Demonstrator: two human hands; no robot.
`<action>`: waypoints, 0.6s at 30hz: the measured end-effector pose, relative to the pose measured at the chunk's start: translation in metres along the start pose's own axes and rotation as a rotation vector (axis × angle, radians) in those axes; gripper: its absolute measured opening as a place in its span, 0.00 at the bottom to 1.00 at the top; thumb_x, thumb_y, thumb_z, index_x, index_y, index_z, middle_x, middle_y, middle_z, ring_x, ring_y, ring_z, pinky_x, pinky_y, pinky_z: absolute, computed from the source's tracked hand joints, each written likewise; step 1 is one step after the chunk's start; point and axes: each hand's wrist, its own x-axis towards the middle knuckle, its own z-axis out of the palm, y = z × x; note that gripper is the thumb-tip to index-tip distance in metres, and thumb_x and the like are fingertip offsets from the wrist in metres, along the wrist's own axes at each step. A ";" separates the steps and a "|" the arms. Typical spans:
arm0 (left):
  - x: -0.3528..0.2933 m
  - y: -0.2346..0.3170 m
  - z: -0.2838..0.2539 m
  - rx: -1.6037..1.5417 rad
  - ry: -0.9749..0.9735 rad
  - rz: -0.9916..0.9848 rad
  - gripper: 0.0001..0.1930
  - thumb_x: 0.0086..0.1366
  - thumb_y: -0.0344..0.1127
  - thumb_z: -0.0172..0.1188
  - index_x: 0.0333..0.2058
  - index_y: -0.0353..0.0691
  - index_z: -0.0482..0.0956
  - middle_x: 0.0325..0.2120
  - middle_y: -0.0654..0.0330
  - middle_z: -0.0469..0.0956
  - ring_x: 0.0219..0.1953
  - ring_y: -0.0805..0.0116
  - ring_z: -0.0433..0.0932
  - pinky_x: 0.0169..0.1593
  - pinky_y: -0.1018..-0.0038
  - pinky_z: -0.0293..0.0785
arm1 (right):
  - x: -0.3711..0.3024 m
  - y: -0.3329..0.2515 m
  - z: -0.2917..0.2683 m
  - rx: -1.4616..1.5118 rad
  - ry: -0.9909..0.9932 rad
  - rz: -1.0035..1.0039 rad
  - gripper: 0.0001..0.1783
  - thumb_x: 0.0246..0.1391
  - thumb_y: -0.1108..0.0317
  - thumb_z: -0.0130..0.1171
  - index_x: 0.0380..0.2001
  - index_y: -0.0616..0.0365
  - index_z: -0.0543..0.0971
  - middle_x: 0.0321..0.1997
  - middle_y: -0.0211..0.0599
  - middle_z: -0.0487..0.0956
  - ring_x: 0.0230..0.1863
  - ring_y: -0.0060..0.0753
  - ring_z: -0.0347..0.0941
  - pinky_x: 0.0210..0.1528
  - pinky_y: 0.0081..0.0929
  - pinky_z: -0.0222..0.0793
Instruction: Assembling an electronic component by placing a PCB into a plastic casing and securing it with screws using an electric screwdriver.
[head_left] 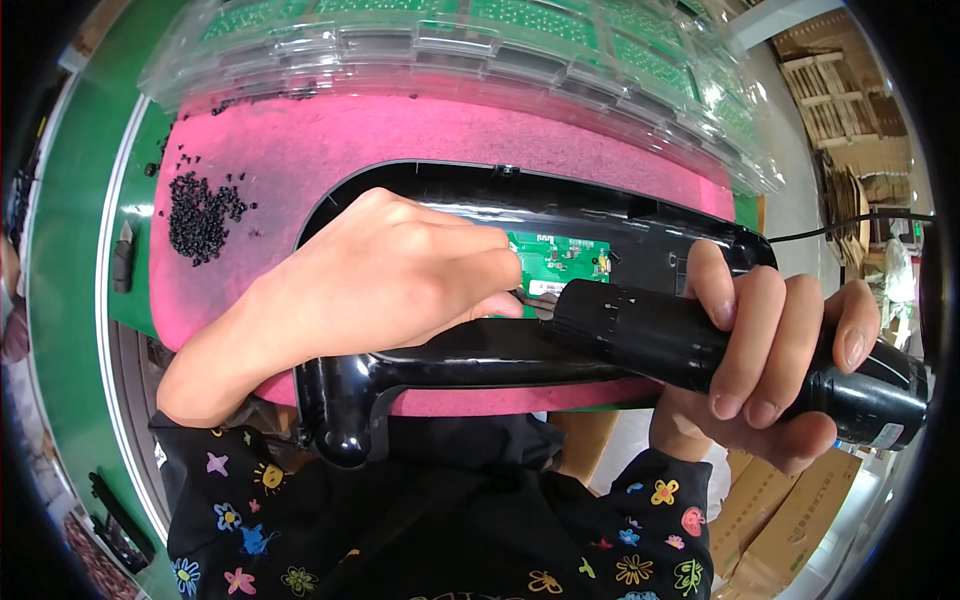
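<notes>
A black cylindrical electric screwdriver [648, 332] lies nearly level in my right hand [765, 345], whose fingers wrap round its body. Its tip end points left, toward the fingers of my left hand [410, 262]. That hand is closed, thumb and fingers pinched together close to the bit; what they hold, if anything, is hidden. Under both hands a glossy black plastic housing [430, 185] lies with its inside facing up. A green circuit board [565, 260] sits inside it, partly covered by my left hand and the screwdriver.
A pile of small black screws [203, 215] lies on the pink mat [300, 125] at left. Stacked clear trays [460, 45] of green boards line the far side. A black cable [850, 225] runs off right. Cardboard boxes [790, 515] stand at lower right.
</notes>
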 end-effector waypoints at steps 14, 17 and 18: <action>-0.001 0.000 0.000 -0.009 -0.004 -0.030 0.10 0.51 0.36 0.67 0.27 0.38 0.76 0.21 0.63 0.70 0.20 0.65 0.72 0.20 0.69 0.66 | -0.001 0.002 0.003 -0.028 0.067 -0.059 0.20 0.51 0.63 0.68 0.40 0.47 0.67 0.21 0.18 0.72 0.23 0.17 0.68 0.46 0.28 0.52; -0.001 -0.001 0.000 -0.024 0.000 -0.036 0.10 0.51 0.36 0.67 0.27 0.38 0.76 0.21 0.63 0.70 0.21 0.66 0.73 0.20 0.70 0.66 | 0.000 0.000 0.004 -0.036 0.075 -0.059 0.20 0.51 0.64 0.68 0.40 0.47 0.67 0.21 0.18 0.73 0.23 0.17 0.69 0.46 0.27 0.52; -0.001 -0.002 0.000 -0.025 0.000 -0.035 0.10 0.51 0.36 0.67 0.27 0.38 0.76 0.21 0.63 0.70 0.21 0.66 0.73 0.20 0.70 0.66 | -0.001 0.000 0.005 -0.042 0.087 -0.053 0.20 0.51 0.64 0.68 0.40 0.47 0.67 0.21 0.18 0.73 0.23 0.17 0.69 0.46 0.27 0.52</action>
